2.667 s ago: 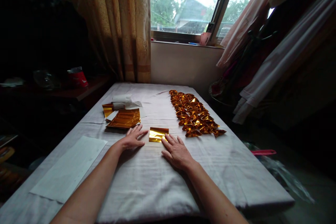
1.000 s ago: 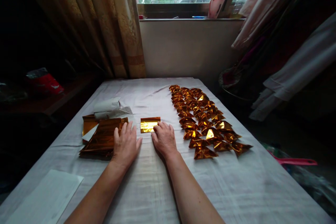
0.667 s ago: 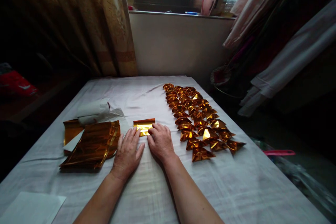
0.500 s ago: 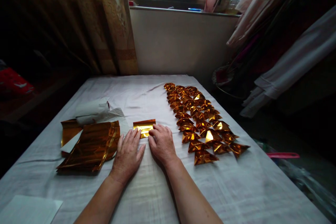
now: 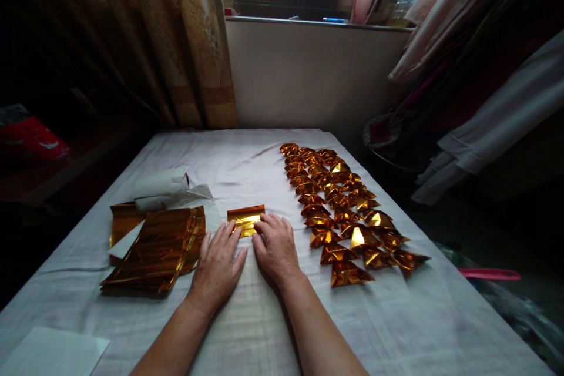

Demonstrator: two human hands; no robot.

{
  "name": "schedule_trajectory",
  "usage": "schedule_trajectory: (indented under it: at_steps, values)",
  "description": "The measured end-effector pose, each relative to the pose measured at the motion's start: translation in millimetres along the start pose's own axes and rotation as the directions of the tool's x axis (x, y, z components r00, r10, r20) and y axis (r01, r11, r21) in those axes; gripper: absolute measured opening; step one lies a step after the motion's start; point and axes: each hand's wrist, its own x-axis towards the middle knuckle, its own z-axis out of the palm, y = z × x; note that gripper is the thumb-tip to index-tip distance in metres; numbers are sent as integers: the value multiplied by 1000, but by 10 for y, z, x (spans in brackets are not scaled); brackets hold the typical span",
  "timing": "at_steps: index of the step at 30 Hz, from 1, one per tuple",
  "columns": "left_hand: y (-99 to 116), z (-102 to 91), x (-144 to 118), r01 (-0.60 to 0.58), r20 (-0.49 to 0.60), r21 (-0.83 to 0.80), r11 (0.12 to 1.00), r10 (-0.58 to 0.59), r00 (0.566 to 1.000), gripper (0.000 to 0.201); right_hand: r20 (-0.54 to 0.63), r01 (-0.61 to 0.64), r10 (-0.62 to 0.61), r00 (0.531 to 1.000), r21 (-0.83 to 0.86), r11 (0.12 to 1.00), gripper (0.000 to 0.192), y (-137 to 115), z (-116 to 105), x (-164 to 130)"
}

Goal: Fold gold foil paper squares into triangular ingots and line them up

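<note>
A small sheet of gold foil paper lies on the white cloth in front of me, a darker folded strip along its far edge. My left hand rests on its left end, fingers stretched out and thumb apart. Over the right end, my right hand has its fingers bent and close together, thumb beside the index finger, pressing on the paper's edge. Left of my hands is a stack of gold foil sheets. To the right stand rows of folded gold foil ingots.
Behind the stack lies a crumpled white wrapper. A pale sheet of paper is at the near left of the cloth-covered table. Clothes hang at the right, above a pink handle. A curtain and window are beyond.
The whole view has shifted slightly, so everything appears a little lower and further right. My left fingertips reach a bit further onto the foil paper; the right hand stays at its right end.
</note>
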Motion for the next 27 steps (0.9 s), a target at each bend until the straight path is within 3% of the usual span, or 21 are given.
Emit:
schedule_trajectory:
  at_steps: [16, 27]
  values:
    - [-23, 62, -13, 2, -45, -27, 1000, -3, 999, 46, 21, -25, 25, 999, 20, 999, 25, -14, -17, 4]
    - [42, -53, 2, -2, -54, 15, 1000, 2, 999, 43, 44, 16, -16, 999, -2, 1000, 29, 29, 2, -1]
